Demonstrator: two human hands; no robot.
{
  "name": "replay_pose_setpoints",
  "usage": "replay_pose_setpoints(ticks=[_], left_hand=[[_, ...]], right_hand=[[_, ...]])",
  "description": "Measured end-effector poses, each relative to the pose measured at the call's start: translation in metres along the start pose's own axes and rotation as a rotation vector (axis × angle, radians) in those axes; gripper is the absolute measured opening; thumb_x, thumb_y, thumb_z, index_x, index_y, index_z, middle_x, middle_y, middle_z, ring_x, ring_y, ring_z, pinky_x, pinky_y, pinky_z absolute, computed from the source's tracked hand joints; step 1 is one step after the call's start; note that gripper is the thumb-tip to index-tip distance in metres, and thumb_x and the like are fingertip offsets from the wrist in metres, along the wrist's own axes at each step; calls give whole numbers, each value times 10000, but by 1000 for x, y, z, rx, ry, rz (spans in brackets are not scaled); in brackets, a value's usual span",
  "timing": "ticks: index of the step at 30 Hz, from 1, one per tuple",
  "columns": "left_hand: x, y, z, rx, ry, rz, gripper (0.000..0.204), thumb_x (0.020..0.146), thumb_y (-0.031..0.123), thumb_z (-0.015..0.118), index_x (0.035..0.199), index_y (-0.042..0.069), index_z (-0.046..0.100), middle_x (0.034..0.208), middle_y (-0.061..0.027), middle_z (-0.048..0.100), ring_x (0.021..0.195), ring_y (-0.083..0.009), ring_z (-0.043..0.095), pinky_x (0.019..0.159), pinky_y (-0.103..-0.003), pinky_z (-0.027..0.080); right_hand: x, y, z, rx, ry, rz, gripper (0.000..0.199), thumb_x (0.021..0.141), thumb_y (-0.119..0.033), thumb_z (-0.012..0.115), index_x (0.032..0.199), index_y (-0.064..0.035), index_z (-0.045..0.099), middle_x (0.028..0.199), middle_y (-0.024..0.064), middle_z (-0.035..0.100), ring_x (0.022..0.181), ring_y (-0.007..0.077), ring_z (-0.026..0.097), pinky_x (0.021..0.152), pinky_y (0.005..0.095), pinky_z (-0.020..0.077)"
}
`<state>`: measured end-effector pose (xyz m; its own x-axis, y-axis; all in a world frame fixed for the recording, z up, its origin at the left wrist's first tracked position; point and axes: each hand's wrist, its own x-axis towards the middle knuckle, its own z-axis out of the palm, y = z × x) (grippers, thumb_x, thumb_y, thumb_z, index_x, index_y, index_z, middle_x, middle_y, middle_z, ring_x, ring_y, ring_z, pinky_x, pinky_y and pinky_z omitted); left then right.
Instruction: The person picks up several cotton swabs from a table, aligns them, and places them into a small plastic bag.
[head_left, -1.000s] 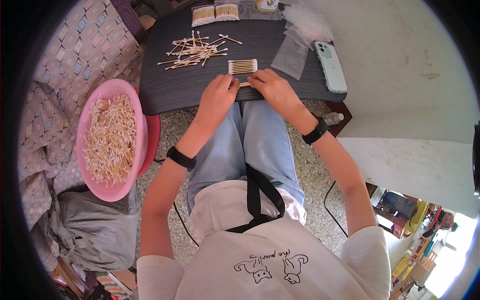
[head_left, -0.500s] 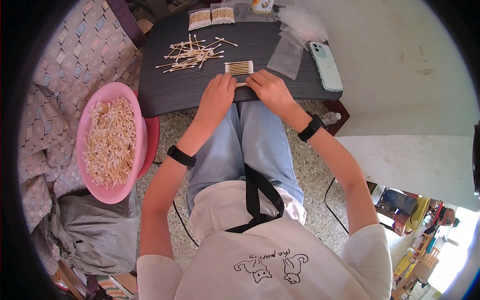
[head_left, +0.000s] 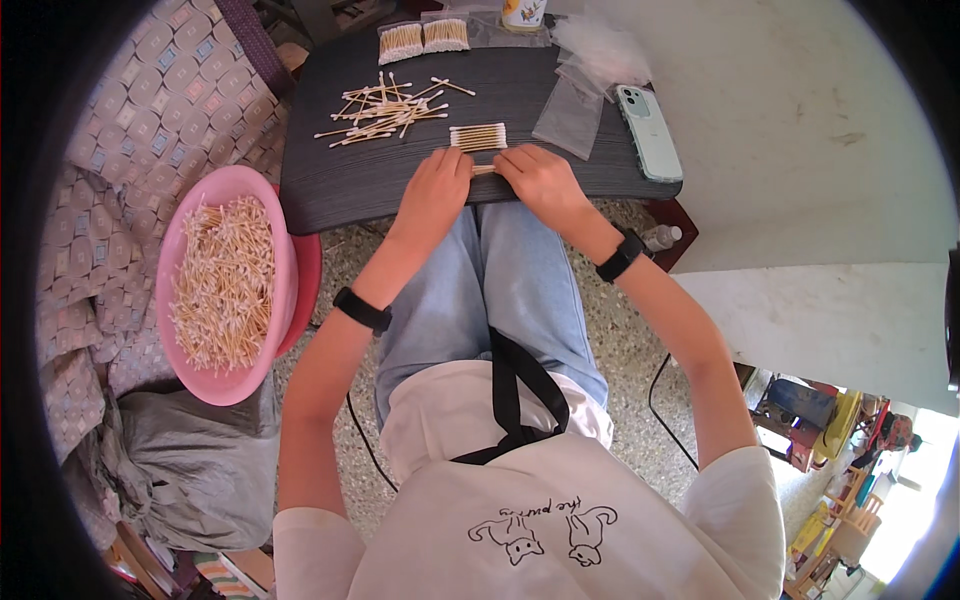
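Note:
Between my two hands, at the near edge of the dark table, lie a few cotton swabs point(head_left: 484, 169) set crosswise. My left hand point(head_left: 441, 185) is closed on their left ends, and my right hand point(head_left: 537, 178) pinches the right ends. The fingers hide the swab tips. Just beyond my fingertips is a neat row of cotton swabs point(head_left: 479, 137), laid side by side on the tabletop. Farther off to the left spreads a loose, crisscrossed pile of swabs point(head_left: 385, 112).
Two filled bags of swabs point(head_left: 424, 39) stand at the table's far edge, near a printed cup point(head_left: 524, 14). Clear plastic bags point(head_left: 570, 120) and a pale green phone point(head_left: 650, 135) are on the right. A pink basin point(head_left: 180, 355) full of swabs sits left of the table point(head_left: 330, 190).
My hands stay almost in place, still holding the few swabs between them. The view has shifted very slightly; nothing else has visibly moved.

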<state>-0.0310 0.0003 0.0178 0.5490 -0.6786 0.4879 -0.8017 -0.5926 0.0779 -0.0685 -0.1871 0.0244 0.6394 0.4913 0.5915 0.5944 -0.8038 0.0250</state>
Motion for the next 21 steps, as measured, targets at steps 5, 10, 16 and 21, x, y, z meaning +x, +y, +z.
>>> replay_pose_setpoints(ticks=[5,10,16,21], left_hand=[[-8,8,-34,-391,-32,-74,134,877,84,568,960,-21,582,804,-114,570,748,-248,590,656,-336,478],[-16,17,-62,-887,-174,-309,189,914,95,573,1030,-30,654,731,-81,594,595,-151,585,554,-270,466],[-21,23,-72,-1400,-265,-583,244,917,112,599,1125,-3,655,807,-63,642,652,-111,608,598,-237,505],[-26,27,-74,-1499,-251,-593,265,906,103,614,1136,-27,637,854,-93,664,706,-129,638,640,-245,530]], right_hand=[[-6,-9,-27,357,-90,193,160,815,-61,616,965,-11,641,770,108,606,684,239,611,620,318,498],[2,-28,-65,872,-178,554,184,852,-41,618,1022,-12,682,738,85,613,615,139,578,563,266,468],[-6,-36,-71,1265,-200,877,190,877,-92,635,1040,-22,703,761,63,661,645,93,599,591,243,490],[-8,-38,-78,1408,-237,931,215,881,-77,639,1073,8,681,861,72,663,717,100,601,672,232,500]])
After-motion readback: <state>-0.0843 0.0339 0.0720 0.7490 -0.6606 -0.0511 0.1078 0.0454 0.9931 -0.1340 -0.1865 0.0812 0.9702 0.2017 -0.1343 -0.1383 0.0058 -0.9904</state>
